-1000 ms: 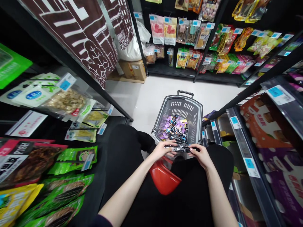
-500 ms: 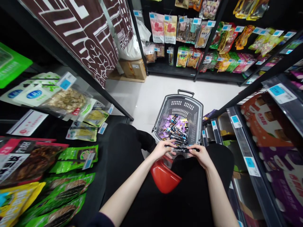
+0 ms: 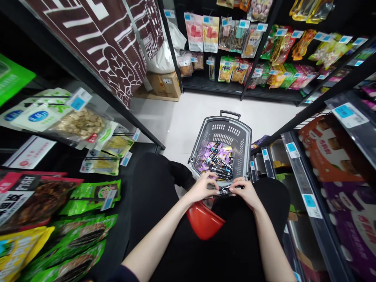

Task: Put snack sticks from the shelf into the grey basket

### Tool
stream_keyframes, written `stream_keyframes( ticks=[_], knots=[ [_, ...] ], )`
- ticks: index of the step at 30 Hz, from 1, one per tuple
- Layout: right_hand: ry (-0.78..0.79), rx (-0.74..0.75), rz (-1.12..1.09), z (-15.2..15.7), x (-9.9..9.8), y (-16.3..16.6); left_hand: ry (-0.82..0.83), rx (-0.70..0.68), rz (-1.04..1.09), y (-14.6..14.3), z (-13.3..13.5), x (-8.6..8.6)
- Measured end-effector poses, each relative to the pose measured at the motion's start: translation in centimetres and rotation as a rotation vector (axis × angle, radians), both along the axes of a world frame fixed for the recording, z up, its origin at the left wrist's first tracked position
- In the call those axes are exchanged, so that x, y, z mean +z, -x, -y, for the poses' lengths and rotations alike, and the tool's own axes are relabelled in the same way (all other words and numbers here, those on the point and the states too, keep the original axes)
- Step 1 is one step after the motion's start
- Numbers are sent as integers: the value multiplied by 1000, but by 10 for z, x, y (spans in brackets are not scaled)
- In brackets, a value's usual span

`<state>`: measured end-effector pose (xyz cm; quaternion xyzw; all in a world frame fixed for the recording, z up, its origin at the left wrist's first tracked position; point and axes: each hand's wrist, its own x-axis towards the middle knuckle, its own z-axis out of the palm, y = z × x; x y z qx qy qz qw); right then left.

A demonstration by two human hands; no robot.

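My left hand [image 3: 204, 187] and my right hand [image 3: 243, 189] meet over the near rim of a grey shopping basket [image 3: 197, 135]. Between their fingertips is a small black snack packet [image 3: 225, 190], pinched from both sides. My fingers cover parts of it. Inside the basket lies a loose heap of small purple and black snack packets [image 3: 219, 158]. Just below my hands, between my legs, a glossy red curved object [image 3: 204, 221] shows; I cannot make out what it belongs to.
Hanging snack bags [image 3: 85, 123] crowd the left shelf. On the right, shelf boxes [image 3: 329, 149] stand behind price labels. A back rack holds more bags [image 3: 225, 69]. A cardboard box [image 3: 164, 84] sits on the pale floor [image 3: 182, 117] beside a brown patterned cloth [image 3: 117, 58].
My hands have drawn closer together and slightly lower. Both now pinch the black snack packet near its middle, where before they held it more widely apart. The basket stays in place.
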<state>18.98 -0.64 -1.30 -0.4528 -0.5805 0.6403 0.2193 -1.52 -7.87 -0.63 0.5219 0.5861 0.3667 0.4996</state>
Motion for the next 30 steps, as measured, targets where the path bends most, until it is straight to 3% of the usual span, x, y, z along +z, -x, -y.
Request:
stream_keyframes(
  ticks=[6, 18, 24, 30],
  knots=[
    [15, 59, -11, 1, 1, 3, -41, -100, -58, -20, 3, -5],
    [94, 69, -37, 3, -7, 5, -43, -225, -201, -23, 5, -2],
    [205, 61, -66, -2, -3, 1, -16, -287, -148, -14, 2, 5],
    [332, 80, 23, -6, -2, -8, 90, -284, 18, -5, 0, 0]
  ],
)
